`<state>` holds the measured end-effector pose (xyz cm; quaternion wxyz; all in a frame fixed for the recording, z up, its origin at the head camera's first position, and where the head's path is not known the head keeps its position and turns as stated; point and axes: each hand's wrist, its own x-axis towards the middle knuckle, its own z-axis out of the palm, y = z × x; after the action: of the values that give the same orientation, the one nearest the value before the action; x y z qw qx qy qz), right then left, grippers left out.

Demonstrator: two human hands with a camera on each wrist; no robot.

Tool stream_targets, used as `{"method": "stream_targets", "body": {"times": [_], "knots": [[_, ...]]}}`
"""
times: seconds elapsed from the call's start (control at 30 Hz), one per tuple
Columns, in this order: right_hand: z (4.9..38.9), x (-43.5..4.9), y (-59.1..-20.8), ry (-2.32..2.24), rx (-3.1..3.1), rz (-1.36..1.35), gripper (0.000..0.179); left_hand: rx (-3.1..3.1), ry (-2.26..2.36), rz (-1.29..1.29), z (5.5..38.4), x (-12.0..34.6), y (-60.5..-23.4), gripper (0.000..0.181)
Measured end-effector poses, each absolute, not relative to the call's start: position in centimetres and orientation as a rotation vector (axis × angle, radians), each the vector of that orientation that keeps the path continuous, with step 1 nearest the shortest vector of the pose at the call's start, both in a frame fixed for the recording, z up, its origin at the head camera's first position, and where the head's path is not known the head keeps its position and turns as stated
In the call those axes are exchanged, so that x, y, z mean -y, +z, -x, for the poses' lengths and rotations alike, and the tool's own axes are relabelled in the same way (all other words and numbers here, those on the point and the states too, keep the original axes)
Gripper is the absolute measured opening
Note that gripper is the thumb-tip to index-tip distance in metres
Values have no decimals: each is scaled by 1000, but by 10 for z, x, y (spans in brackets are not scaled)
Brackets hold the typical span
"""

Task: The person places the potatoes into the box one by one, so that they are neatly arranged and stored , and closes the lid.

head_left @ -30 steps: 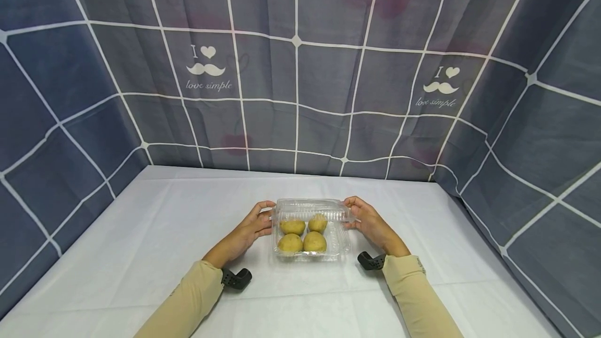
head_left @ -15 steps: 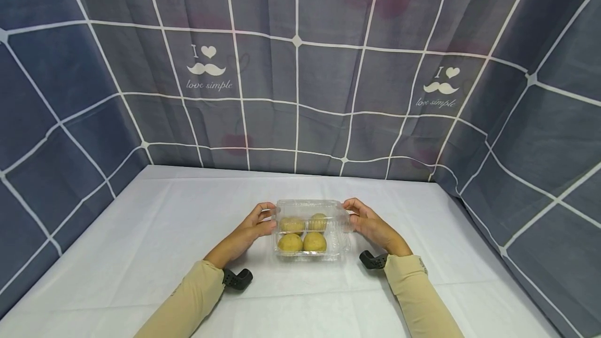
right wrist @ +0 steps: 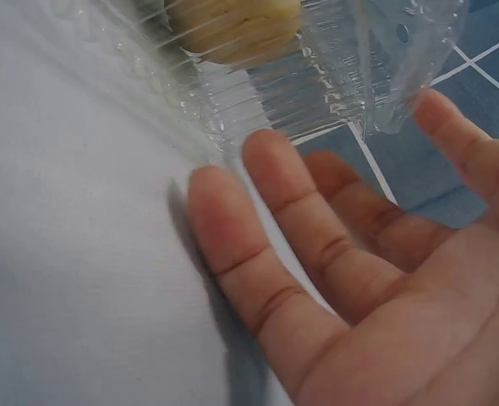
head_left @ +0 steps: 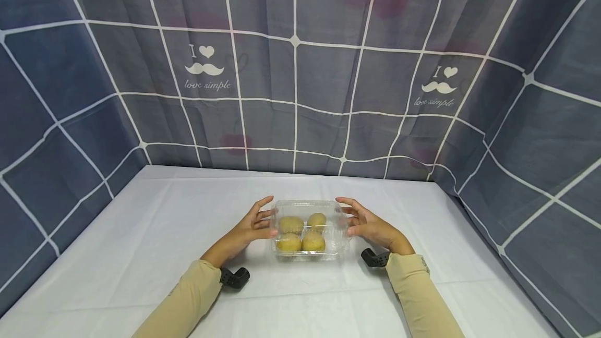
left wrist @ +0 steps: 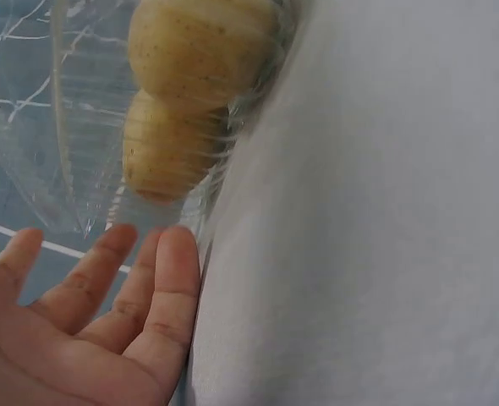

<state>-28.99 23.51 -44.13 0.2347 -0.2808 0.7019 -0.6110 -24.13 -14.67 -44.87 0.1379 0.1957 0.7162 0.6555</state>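
Observation:
A clear plastic clamshell box point(head_left: 337, 241) sits mid-table with several yellow potatoes point(head_left: 313, 242) inside. Its hinged lid point(head_left: 292, 206) leans over the potatoes at a slant, its front edge still apart from the base. My left hand point(head_left: 251, 227) is at the box's left side, fingers spread and fairly straight, thumb by the lid's edge. On the opposite side my right hand point(head_left: 371, 226) has its fingers extended, fingertips right at the box wall. The left wrist view shows fingertips close below the ribbed side point(left wrist: 220, 161); the right wrist view has a fingertip against the lid point(right wrist: 402, 110).
A white cloth point(head_left: 300, 301) covers the table. Dark checked curtains point(head_left: 324, 77) rise at the back and on both sides. A black wrist device sits on each forearm, the left one point(head_left: 236, 278) and the right one point(head_left: 374, 258).
The lid has swung forward and down, so it now overlaps the front potatoes too. Both thumbs have moved toward the front with it. The box base has stayed in place.

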Motion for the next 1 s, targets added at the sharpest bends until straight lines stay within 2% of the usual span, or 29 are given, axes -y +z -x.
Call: {"method": "stream_targets", "body": {"times": [0.17, 0.37, 0.77, 1.0], "knots": [[289, -235, -438, -1603, -1920, 772, 116, -2071, 1826, -587, 242, 151, -449, 112], [289, -235, -437, -1597, -1876, 759, 124, -2084, 1783, -575, 242, 151, -448, 116], [290, -236, -442, -1604, -1793, 776, 120, -2106, 1745, -552, 243, 151, -449, 118], [288, -235, -441, -1578, -1767, 753, 119, -2098, 1728, -635, 246, 153, -454, 118]]}}
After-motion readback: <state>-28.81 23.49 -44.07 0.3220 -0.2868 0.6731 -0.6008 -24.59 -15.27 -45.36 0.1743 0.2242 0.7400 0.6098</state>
